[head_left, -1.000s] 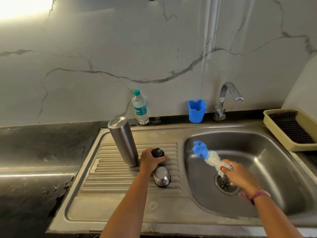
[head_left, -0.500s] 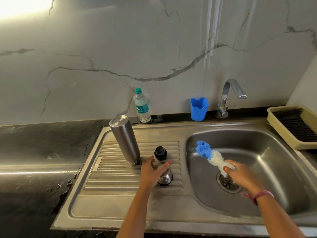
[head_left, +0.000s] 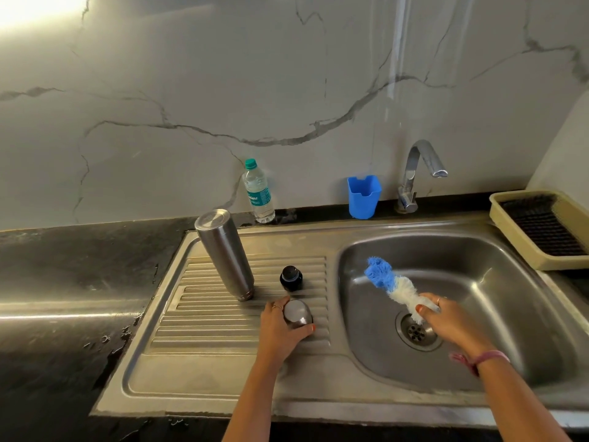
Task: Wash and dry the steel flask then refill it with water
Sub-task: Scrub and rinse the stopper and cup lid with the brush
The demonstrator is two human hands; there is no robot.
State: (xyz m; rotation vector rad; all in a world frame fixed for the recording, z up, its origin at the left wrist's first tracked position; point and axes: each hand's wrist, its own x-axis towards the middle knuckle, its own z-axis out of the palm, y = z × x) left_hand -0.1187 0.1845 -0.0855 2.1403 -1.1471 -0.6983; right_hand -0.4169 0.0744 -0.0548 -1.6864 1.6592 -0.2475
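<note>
The steel flask [head_left: 224, 253] stands upside down on the ribbed draining board [head_left: 223, 317], mouth on the ridges. Its black inner stopper [head_left: 291, 277] stands just right of it. In front of the stopper sits the steel cup lid [head_left: 298, 312], and my left hand [head_left: 280, 330] curls round it, thumb on its right side. Over the sink basin [head_left: 478, 282], my right hand [head_left: 446, 320] grips a blue and white bottle brush [head_left: 390, 282] by its lower end, the blue tip pointing up and left.
The tap [head_left: 420, 167] stands behind the basin, with no water running. A blue plastic holder [head_left: 364, 196] and a small water bottle [head_left: 258, 191] stand against the marble wall. A beige drying tray [head_left: 538, 228] lies at the right. Wet black counter [head_left: 63, 282] runs to the left.
My left hand let go of the black stopper, which now stands alone, and moved toward me to take hold of the steel cup lid. The right hand and brush barely shifted.
</note>
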